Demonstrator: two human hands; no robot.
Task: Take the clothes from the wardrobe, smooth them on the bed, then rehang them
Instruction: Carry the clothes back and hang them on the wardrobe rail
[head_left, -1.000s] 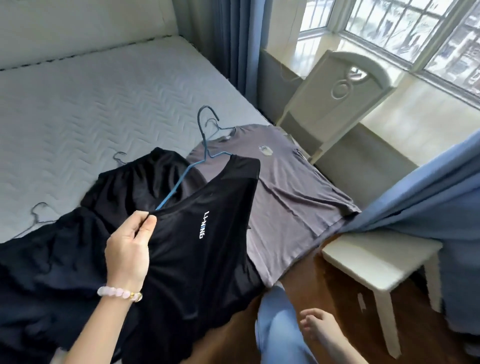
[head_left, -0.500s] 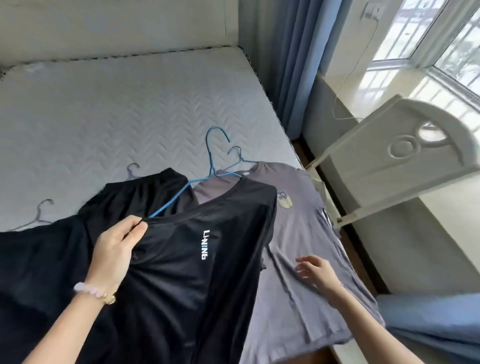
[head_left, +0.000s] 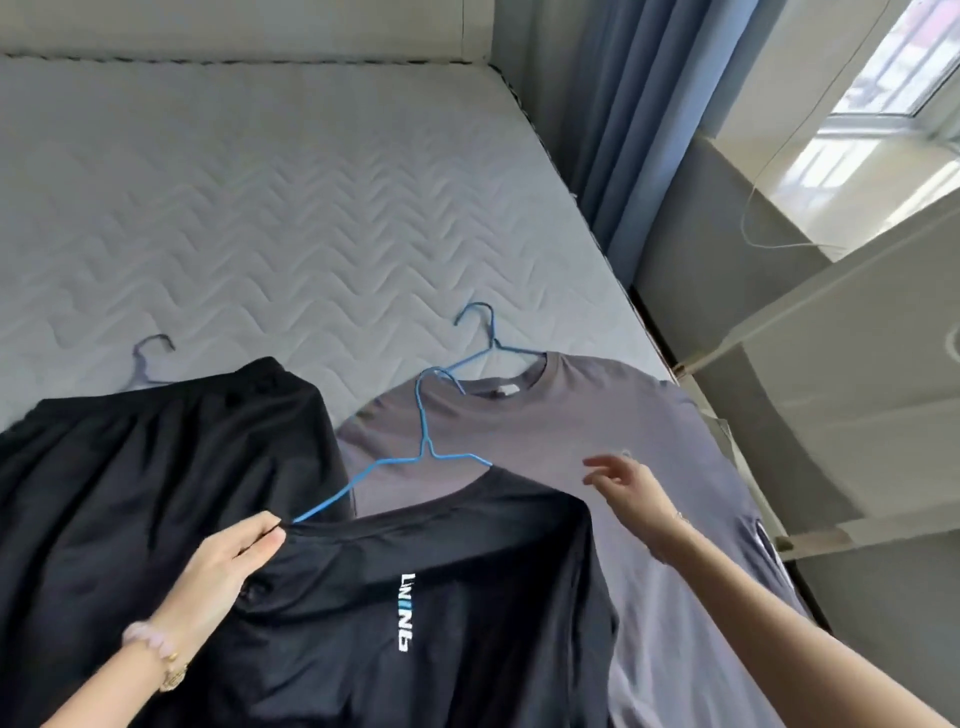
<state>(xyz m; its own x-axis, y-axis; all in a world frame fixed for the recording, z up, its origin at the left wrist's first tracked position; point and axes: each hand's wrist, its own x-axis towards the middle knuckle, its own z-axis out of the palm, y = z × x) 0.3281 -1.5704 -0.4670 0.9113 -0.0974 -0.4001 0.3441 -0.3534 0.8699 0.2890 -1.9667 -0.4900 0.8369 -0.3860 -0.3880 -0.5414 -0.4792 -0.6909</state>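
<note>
While the left hand (head_left: 223, 566) pinches the black T-shirt (head_left: 322, 623) at its shoulder edge, thumb over curled fingers, right where one arm of the near blue hanger (head_left: 422, 447) comes out of the cloth, the right hand (head_left: 628, 488) holds nothing: fingers spread and loose over the grey T-shirt (head_left: 561, 426); we can't tell whether it touches the fabric. The black T-shirt sits at the near edge of the bed (head_left: 260, 208), chest up, white and blue lettering down the front, with its collar side overlapping the lower part of the grey T-shirt. The near blue hanger is inside its neck, hook pointing away from us across the grey cloth. We count three garments we can separate: the black T-shirt, the grey T-shirt laid flat to the right, and a black garment (head_left: 156, 457) bunched to the left, partly under the black T-shirt. We count three hangers: the near blue hanger, a far blue hanger (head_left: 488, 338) in the grey T-shirt's collar, and a pale hanger (head_left: 148, 358) whose hook pokes out above the black garment. Both hands are in view, with one bead bracelet (head_left: 150, 642) on the left wrist. The bed has a quilted zigzag top. Beyond its right edge we see one blue curtain (head_left: 613, 130), one window (head_left: 893, 67), a thin cable (head_left: 769, 208) on the sill and a white chair (head_left: 831, 389) beside the bed.
</note>
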